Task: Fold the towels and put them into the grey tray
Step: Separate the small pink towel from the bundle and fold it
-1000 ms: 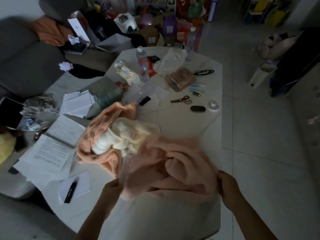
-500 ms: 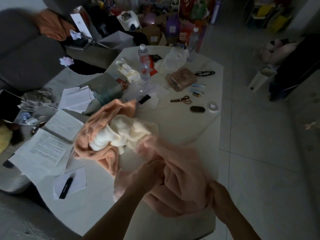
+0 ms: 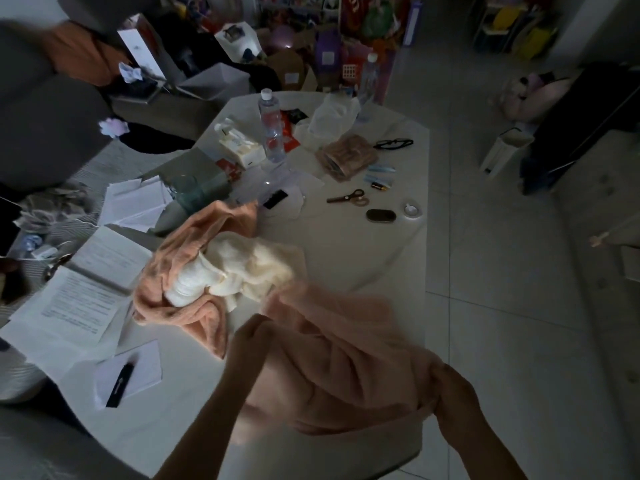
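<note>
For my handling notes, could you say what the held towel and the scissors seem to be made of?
Pink towel: soft plush cloth, probably terry or fleece; it drapes in folds between the left hand and right hand. Scissors: dark, likely metal blades, pale plastic-looking handles; too dim for certainty.

A towel (image 3: 346, 368) hangs between the left hand (image 3: 251, 344) and the right hand (image 3: 453, 393), over the near end of the table (image 3: 346, 254). Behind and to the left of it, a heap of towels (image 3: 214, 271) lies on the table. Papers (image 3: 79, 299) lie left of the heap, with a pen (image 3: 119, 386) on a sheet nearer the front. Scissors (image 3: 348, 198) lie farther back, right of the heap, and a bottle (image 3: 272, 128) stands behind them near the far end.
</note>
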